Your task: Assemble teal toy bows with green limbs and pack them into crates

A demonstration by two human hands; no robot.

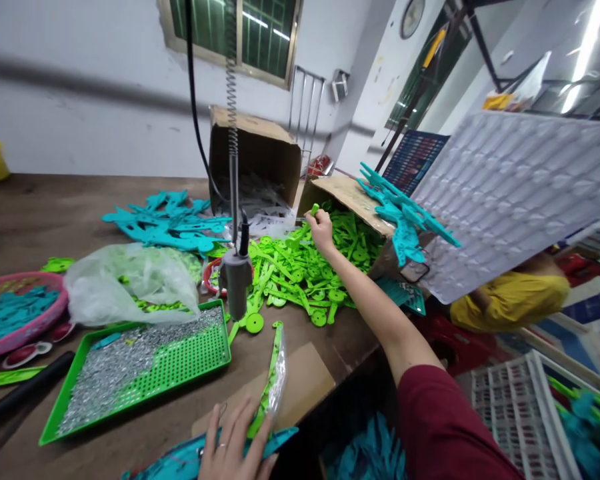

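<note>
Head view: the right hand (321,227) reaches out to the middle of the frame, arm in a dark red sleeve (445,427), its fingers pinched shut on a small green plastic part (315,209) lifted just above the pile of green plastic parts (305,273). That pile spills across the wooden counter (40,213) from a tipped cardboard box (350,197) just right of centre. On top of that box lie a few teal plastic parts (400,213).

The left hand (233,443) is at the bottom centre, fingers spread flat and open, pressing on a teal plastic piece (180,460) at the counter's near edge. Its fingertips touch a green part in a clear plastic sleeve (275,373), which lies on a piece of flat cardboard (300,387).

In the lower left sits a green perforated tray (200,353) heaped with small silver screws (115,373). A crumpled clear plastic bag (130,283) lies just behind it. A hanging electric screwdriver (237,280) dangles on a coiled cord between tray and green pile. At the left edge a pink basket (30,327) holds teal pieces. More teal parts (165,223) are spread in the upper middle left, beside a second open cardboard box (255,153). On the right, a white blister sheet (520,193) stands over another person in yellow (510,300).
</note>
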